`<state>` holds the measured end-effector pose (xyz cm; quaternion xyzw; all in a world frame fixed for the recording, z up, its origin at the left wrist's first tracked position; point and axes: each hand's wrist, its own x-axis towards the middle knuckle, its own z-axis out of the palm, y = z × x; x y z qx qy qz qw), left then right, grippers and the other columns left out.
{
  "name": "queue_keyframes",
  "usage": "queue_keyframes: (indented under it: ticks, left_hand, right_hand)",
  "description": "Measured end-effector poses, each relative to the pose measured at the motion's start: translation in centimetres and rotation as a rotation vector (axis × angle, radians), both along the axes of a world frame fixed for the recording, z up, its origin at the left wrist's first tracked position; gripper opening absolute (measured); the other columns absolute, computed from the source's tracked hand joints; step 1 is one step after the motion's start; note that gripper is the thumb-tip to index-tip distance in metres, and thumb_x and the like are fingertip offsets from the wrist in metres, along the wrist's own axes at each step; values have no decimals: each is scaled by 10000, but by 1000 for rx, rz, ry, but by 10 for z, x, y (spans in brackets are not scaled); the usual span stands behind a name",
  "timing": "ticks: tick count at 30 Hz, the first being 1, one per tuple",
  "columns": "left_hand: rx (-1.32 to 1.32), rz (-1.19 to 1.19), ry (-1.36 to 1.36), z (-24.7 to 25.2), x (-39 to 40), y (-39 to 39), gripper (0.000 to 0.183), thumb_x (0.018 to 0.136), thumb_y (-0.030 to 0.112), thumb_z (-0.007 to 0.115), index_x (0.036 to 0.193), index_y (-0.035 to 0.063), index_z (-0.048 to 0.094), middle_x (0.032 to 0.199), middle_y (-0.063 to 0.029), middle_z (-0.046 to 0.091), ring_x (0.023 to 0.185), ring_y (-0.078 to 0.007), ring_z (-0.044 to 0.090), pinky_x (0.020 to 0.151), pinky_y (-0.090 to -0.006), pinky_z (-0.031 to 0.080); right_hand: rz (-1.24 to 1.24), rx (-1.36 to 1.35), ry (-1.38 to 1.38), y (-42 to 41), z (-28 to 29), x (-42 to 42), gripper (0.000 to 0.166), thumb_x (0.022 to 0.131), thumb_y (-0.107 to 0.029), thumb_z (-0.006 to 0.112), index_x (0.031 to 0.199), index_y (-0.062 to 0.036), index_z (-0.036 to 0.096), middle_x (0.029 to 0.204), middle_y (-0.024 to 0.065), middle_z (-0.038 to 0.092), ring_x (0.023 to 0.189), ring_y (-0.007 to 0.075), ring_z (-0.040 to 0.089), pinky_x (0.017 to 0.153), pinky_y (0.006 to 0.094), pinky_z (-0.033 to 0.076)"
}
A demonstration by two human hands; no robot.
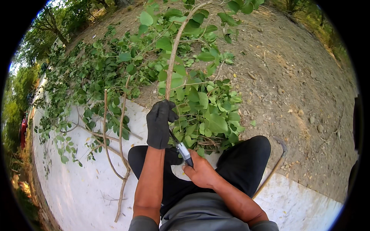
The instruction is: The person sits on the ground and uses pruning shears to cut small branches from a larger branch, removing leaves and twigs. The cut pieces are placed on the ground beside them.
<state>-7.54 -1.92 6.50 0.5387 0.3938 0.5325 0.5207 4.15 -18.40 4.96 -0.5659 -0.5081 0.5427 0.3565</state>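
My left hand (161, 122), in a black glove, is closed around the lower end of a leafy branch (172, 62) that rises away from me. My bare right hand (199, 171) grips the dark handle of a metal hand tool (183, 150), perhaps a pruning saw or knife. Its dark front part points up towards the gloved hand, which partly hides it; whether it touches the branch I cannot tell. Under the held branch, a pile of cut leafy twigs (219, 124) lies between and beyond my knees.
A forked bare branch (122, 184) lies on the pale slab (81, 190) at left. More leafy branches (95, 66) spread over slab and soil. A sickle (270, 176) with a wooden handle is beside my right knee. Dry soil (289, 95) extends at right.
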Motion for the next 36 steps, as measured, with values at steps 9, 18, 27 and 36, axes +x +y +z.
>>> queue_keyframes:
  ticks: [9,18,27,36]
  left_hand:
    - [-129,-92,46,10,-7,-8,365,1035,330,486,1008,-10,615,568,-8,460,449,-106,441,490,-298,469]
    - [-222,-72,68,4,5,-32,314,1026,303,493,947,28,623,542,23,430,404,-69,375,394,-242,287]
    - [-190,-1,197,-30,6,-42,238,993,242,547,887,44,628,582,12,493,524,-69,433,485,-277,341]
    - [-25,35,408,-46,5,-49,216,973,224,584,916,20,624,623,-65,565,550,-149,523,534,-341,423]
  right_hand:
    - [-272,-77,312,-1,-2,38,286,816,-166,665,1004,20,554,749,35,536,693,132,503,632,320,438]
    - [-141,-1,260,27,23,46,330,819,-152,646,1097,14,580,885,34,589,802,124,504,745,293,428]
    - [-240,-179,793,28,34,28,409,846,-19,575,1247,26,510,1007,128,632,873,235,636,791,408,536]
    - [-224,-89,542,25,27,28,232,842,-101,631,1026,14,548,725,66,585,624,146,555,572,301,447]
